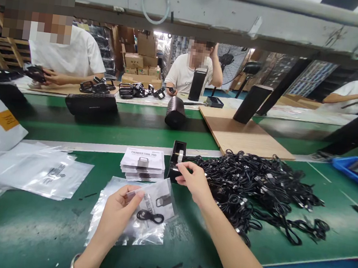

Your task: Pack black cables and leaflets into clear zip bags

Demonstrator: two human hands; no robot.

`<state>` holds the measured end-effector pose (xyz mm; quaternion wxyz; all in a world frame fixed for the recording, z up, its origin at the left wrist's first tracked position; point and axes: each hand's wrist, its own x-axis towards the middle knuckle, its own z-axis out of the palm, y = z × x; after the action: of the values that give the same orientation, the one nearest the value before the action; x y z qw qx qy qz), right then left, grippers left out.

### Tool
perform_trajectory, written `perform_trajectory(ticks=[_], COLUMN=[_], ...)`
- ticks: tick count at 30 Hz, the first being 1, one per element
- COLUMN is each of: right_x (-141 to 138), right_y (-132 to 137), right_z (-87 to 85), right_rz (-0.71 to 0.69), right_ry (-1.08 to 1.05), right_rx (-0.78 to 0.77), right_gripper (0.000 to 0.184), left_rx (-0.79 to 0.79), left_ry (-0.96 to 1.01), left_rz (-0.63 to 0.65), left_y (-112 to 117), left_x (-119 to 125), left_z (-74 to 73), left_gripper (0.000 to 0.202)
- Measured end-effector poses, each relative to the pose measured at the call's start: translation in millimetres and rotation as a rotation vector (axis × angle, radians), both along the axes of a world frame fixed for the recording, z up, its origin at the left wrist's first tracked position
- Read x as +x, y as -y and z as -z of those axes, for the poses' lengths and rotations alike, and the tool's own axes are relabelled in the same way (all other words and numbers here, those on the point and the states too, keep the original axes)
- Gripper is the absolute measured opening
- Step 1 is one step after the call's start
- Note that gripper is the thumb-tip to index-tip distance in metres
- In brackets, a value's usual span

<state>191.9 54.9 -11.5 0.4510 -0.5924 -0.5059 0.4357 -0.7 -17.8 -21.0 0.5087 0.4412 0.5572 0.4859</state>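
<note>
My left hand [124,207] pinches the upper left edge of a clear plastic bag [172,202]. Inside the bag lie a printed manual [154,198] and a coiled black cable [150,216]. My right hand [194,181] is at the front of a black tape dispenser [179,146], which carries a small roll of tape [180,156]. Its thumb and fingers are curled together there; any strip between them is too small to see. More clear bags [103,220] lie stacked under the held one. Behind it sits a pile of manuals [143,160].
A heap of black cables [258,183] spreads to the right. More bags [63,174] lie left. Across the green bench stand black speakers [91,105] and a wooden board [244,137]. A blue tray [357,173] is far right. Several people sit opposite, below an overhead beam [194,5].
</note>
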Motion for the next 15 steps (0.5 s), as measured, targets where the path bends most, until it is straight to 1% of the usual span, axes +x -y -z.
perform_trajectory(ticks=[3, 5, 10, 15], right_x=[-4, -5, -5, -1], right_y=[7, 12, 21, 20], right_z=[0.4, 3.2, 14.4, 21.3], right_rz=[0.020, 0.027, 0.054, 0.079], right_ry=[-0.051, -0.037, 0.116, 0.271], right_rx=[0.025, 0.062, 0.159, 0.203], right_gripper=[0.027, 0.028, 0.024, 0.021], left_rx=[-0.006, -0.010, -0.017, 0.012], left_ry=[0.022, 0.023, 0.054, 0.067], left_rz=[-0.018, -0.032, -0.054, -0.048], left_y=[1, 2, 3, 2], left_x=[-2, -2, 1, 3], left_z=[2.1, 0.7, -4.5, -3.6], left_gripper=[0.026, 0.027, 0.027, 0.023])
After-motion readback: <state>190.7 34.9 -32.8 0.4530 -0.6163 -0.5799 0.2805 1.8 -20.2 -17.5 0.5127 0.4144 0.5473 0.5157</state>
